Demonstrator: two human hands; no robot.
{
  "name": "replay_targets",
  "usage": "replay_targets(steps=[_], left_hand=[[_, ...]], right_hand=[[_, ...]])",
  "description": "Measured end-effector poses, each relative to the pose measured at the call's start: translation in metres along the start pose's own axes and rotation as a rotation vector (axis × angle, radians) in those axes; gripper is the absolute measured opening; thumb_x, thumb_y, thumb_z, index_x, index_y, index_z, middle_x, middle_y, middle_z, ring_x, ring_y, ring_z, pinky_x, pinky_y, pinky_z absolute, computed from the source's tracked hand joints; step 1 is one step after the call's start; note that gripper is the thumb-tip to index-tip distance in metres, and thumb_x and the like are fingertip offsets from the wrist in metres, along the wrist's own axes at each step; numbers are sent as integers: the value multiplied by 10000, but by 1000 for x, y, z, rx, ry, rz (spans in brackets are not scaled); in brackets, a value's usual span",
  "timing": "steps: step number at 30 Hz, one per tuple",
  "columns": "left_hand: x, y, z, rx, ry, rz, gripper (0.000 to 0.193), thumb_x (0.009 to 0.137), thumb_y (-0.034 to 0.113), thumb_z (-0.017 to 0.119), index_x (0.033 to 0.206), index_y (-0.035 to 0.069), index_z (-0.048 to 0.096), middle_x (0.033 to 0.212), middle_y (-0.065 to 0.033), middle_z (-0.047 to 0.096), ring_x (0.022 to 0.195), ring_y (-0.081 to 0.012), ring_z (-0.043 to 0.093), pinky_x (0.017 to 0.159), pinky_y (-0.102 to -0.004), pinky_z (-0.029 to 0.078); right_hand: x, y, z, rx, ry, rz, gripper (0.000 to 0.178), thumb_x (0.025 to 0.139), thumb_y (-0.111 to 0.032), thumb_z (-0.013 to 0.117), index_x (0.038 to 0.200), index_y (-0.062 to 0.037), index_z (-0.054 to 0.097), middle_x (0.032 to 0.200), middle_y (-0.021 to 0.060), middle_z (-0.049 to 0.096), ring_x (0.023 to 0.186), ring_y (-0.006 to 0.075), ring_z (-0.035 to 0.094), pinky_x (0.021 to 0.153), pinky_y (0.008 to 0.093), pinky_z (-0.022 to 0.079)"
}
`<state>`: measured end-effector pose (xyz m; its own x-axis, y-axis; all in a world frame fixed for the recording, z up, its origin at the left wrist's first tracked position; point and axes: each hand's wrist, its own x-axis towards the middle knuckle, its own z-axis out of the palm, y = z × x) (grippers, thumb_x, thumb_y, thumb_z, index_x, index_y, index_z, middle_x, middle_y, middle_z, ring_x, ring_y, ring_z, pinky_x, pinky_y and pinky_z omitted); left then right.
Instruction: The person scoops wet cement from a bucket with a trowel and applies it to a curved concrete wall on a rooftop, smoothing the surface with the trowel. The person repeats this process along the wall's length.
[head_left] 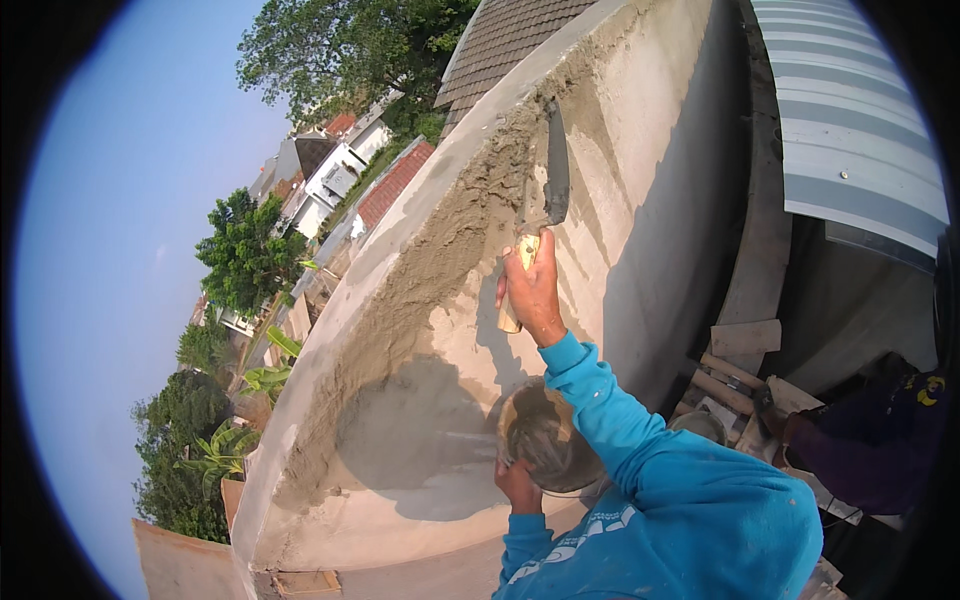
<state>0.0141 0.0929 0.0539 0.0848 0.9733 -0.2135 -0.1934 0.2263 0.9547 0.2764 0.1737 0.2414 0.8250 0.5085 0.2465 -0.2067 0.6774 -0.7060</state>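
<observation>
My right hand [537, 295] is closed round the wooden handle of a trowel [558, 170]. The trowel's grey, mortar-smeared blade lies along a rough band of wet mortar [440, 245] just below the wall's top edge. Lower down, my left hand [520, 487] grips the rim of a round bucket [580, 460], its fingers partly hidden. Grey mortar coats the bucket's inside. Both hands are in front of the pale plastered wall [450, 350], where shadows and damp streaks show.
A corrugated metal roof [845, 110] juts in at upper right. Below it, a person in dark clothing [890, 440] is beside wooden boards [745, 338] and another container [700, 425]. Beyond the wall's edge, trees [250, 250] and houses stand far below.
</observation>
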Motion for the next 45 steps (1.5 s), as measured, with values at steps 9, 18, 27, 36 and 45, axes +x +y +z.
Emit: replay_targets(steps=[9, 18, 27, 36, 45], left_hand=[[-2, -12, -5, -26, -13, -66, 685, 692, -157, 460, 1360, -24, 539, 1178, -113, 648, 1027, -244, 645, 815, -300, 524], [-2, -13, -4, 16, -4, -28, 668, 702, -151, 480, 1349, 0, 555, 1155, -89, 647, 998, -219, 630, 762, -275, 509], [-6, 1, 2, 38, 3, -46, 679, 686, -142, 475, 1344, 3, 562, 1166, -70, 640, 1030, -202, 612, 774, -267, 494], [-10, 1, 1, 12, -7, -46, 682, 674, -141, 478, 1339, -16, 556, 1174, -88, 644, 1043, -218, 618, 810, -287, 513], [-13, 0, 9, -10, 11, -80, 699, 665, -174, 454, 1341, -33, 562, 1179, -99, 662, 1038, -229, 650, 793, -275, 524]], right_hand=[[19, 26, 8, 162, 13, 197, 272, 978, -97, 522, 1130, -74, 298, 857, 93, 500, 509, 136, 537, 404, 318, 511], [-61, -9, 32, 568, -151, 369, 347, 982, -126, 511, 1299, -85, 376, 869, 51, 492, 561, 124, 514, 426, 311, 488], [-48, -78, 1, 987, -293, 327, 366, 969, -118, 477, 1315, -71, 371, 867, 60, 484, 576, 137, 503, 435, 312, 470], [57, -32, -13, -14, 305, -143, 329, 949, -51, 514, 1229, -39, 341, 878, 97, 505, 516, 146, 542, 434, 310, 520], [73, -7, -80, 278, 18, 288, 260, 941, -206, 483, 1147, -48, 495, 872, 68, 514, 550, 148, 515, 470, 326, 529]])
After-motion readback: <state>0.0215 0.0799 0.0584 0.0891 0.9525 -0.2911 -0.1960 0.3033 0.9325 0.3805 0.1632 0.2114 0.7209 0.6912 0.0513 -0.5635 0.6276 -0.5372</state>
